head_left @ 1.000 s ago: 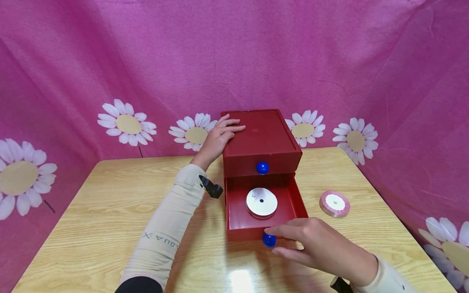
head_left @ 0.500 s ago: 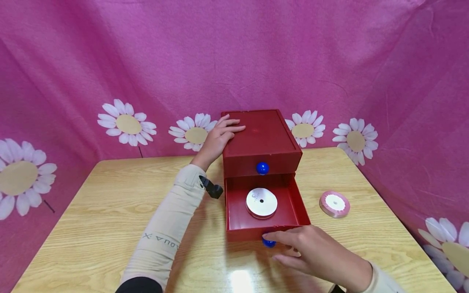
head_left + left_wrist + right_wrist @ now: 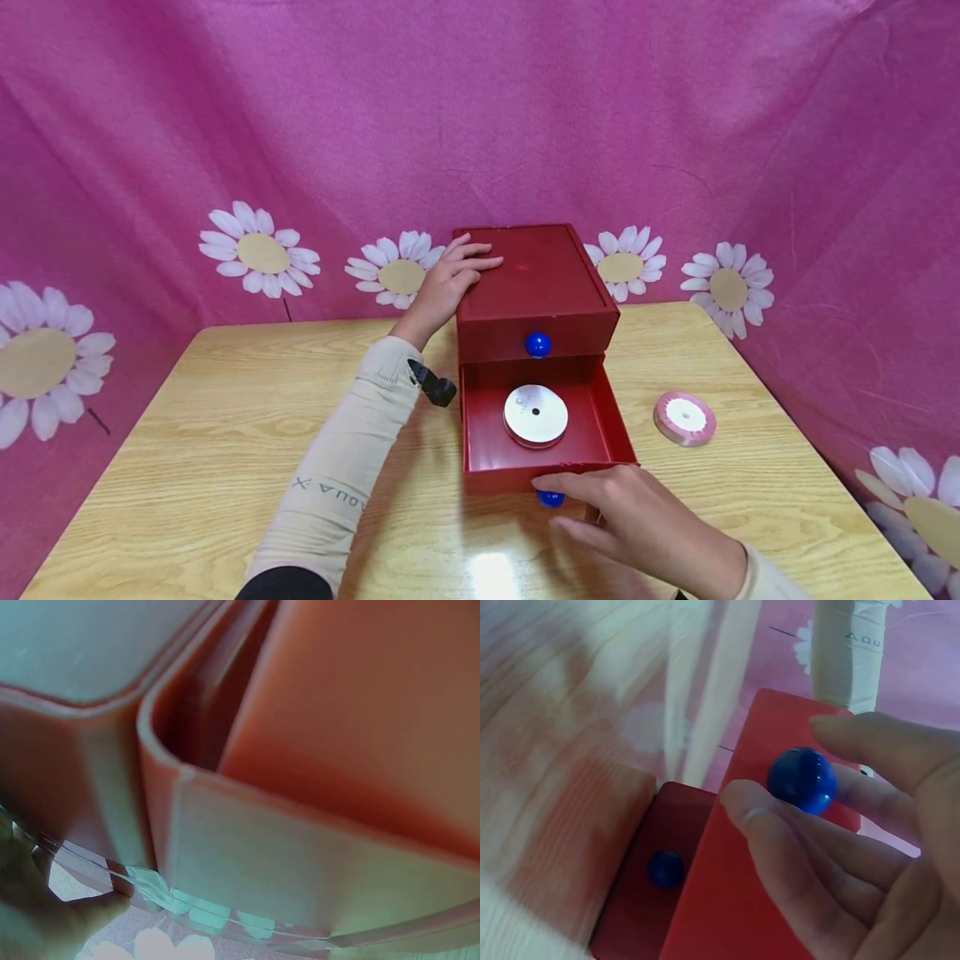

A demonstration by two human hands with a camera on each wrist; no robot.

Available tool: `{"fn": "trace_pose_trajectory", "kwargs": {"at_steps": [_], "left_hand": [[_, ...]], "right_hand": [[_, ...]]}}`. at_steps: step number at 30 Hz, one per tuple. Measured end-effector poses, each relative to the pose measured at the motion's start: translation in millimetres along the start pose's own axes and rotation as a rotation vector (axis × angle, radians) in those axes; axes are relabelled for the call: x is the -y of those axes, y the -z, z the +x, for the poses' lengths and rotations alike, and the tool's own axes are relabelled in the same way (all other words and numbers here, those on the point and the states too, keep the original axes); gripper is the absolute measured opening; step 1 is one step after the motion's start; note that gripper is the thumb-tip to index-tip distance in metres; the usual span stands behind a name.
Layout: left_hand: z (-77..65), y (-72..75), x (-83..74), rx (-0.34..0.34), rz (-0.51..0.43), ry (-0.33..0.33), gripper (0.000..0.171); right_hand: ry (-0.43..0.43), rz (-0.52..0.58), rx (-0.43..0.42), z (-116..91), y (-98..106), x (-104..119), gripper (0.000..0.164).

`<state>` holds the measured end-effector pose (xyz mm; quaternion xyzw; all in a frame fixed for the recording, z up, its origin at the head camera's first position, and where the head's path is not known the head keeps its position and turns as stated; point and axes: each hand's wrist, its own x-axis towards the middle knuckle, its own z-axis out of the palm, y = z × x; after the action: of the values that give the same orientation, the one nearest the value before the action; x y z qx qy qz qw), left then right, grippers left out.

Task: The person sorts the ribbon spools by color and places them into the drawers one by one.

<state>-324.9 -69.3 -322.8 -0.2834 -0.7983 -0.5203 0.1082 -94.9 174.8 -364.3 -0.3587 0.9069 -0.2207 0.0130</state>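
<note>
A red cabinet (image 3: 536,271) with two drawers stands on the table. My left hand (image 3: 444,287) rests on its top left edge, fingers spread. Its lower drawer (image 3: 486,446) is pulled out and holds a white-faced ribbon spool (image 3: 534,412) lying flat. At the drawer's front, my right hand (image 3: 637,517) is around the blue knob (image 3: 550,499). The index fingertip reaches the front panel above this knob and the thumb stands apart from it; the right wrist view shows the knob (image 3: 804,780) between thumb and fingers. In the left wrist view the drawer's side wall (image 3: 255,847) fills much of the frame.
A pink ribbon spool (image 3: 686,418) lies on the wooden table (image 3: 300,400) right of the drawer. The upper drawer (image 3: 495,337) is closed, with its own blue knob (image 3: 537,344). A pink daisy-print cloth (image 3: 480,125) hangs behind the table.
My right hand has shifted slightly left and down over the knob, its index fingertip coming against the drawer front. The left hand, drawer and both spools have stayed in place.
</note>
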Motion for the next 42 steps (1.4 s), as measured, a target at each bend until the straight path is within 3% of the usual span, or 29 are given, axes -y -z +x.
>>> {"fn": "trace_pose_trajectory", "kwargs": {"at_steps": [20,36,42], "left_hand": [[1.1,-2.0,1.4,0.008,-0.006,0.002,0.037],[-2.4,-6.7,8.7,-0.066,-0.077,-0.054,0.037],[-11.1,-4.5,-11.5,-0.073,-0.13,-0.1,0.036]], "right_hand": [[-0.046,0.043,-0.059,0.3,-8.1,-4.1,0.04],[0.0,0.041,-0.122,0.3,-13.1,-5.6,0.037],[0.02,0.025,-0.145,0.2,-12.9,-5.5,0.036]]}}
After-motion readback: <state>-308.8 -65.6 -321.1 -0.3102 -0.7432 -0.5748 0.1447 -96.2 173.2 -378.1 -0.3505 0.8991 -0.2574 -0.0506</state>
